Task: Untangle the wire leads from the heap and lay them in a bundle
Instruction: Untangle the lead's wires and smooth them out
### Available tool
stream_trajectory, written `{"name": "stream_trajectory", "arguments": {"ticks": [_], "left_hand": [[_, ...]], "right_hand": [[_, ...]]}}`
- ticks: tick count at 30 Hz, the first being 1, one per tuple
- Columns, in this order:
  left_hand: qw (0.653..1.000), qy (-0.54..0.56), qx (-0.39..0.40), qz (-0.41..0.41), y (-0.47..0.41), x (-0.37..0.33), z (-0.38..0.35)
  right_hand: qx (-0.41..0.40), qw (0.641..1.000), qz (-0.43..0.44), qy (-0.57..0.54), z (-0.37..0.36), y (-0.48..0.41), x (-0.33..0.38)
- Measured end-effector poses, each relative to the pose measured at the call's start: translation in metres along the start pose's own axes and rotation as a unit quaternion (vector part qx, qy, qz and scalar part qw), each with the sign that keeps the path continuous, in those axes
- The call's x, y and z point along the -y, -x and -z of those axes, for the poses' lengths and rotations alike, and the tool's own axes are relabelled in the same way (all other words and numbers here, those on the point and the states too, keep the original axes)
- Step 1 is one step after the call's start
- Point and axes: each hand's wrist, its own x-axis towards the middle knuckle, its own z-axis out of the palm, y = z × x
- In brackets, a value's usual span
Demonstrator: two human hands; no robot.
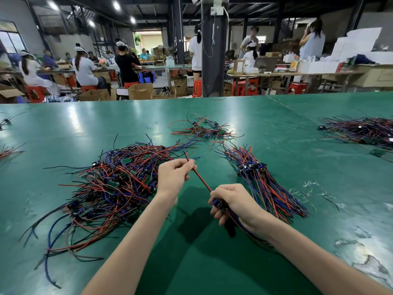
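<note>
I see both bare forearms entering from the bottom edge and converging toward frame centre. At centre, the left hand has curled fingers, thumb and fingertips pinching the upper end of a thin red-and-black wire lead. Lower right of it, the right hand is curled round the lead's lower end, back of hand toward camera.

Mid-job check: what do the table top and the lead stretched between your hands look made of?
Table top: smooth green mat, likely vinyl or rubber; ceiling lamps show as soft glare. Lead: red-and-black pair in matte plastic-looking insulation, straight between left hand and right hand; the conductor inside is hidden.
</note>
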Motion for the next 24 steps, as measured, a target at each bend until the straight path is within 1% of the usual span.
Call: {"name": "stream_trajectory", "arguments": {"ticks": [2,4,8,10,14,16,18,20,21,22,24], "left_hand": [[1.0,0.004,-0.013,0.0,-0.004,0.001,0.005],[0.999,-0.024,-0.017,-0.017,-0.005,0.004,0.008],[0.984,-0.149,-0.025,-0.097,-0.003,0.008,0.007],[0.986,-0.136,-0.033,-0.093,-0.004,0.007,0.006],[0.997,-0.044,-0.054,-0.029,-0.007,0.004,0.011],[0.997,-0.048,-0.058,-0.034,-0.008,0.004,0.014],[0.986,-0.122,-0.06,-0.096,-0.006,0.004,0.017],[0.96,-0.207,-0.063,-0.177,-0.002,0.002,0.016],[0.953,-0.221,-0.07,-0.196,-0.002,0.001,0.015],[0.956,-0.211,-0.078,-0.191,-0.002,0.001,0.014],[0.982,-0.126,-0.088,-0.112,-0.005,-0.002,0.013]], "right_hand": [[0.01,1.0,-0.004,0.003,-0.001,0.0,0.0],[0.016,1.0,-0.007,0.003,-0.001,0.0,-0.001],[0.022,1.0,-0.013,-0.001,-0.002,-0.001,-0.002],[0.022,1.0,-0.016,-0.007,-0.001,-0.001,-0.002],[0.027,1.0,-0.013,0.0,0.0,-0.001,-0.004],[0.031,0.999,-0.011,0.005,0.0,-0.002,-0.004],[0.033,0.999,-0.012,0.007,-0.001,-0.001,-0.003],[0.036,0.999,-0.012,0.008,-0.001,0.0,-0.003],[0.038,0.999,-0.011,0.005,-0.001,0.0,-0.003],[0.039,0.999,-0.01,0.002,-0.001,0.0,-0.002],[0.041,0.999,-0.004,-0.002,0.001,0.0,0.0]]}}
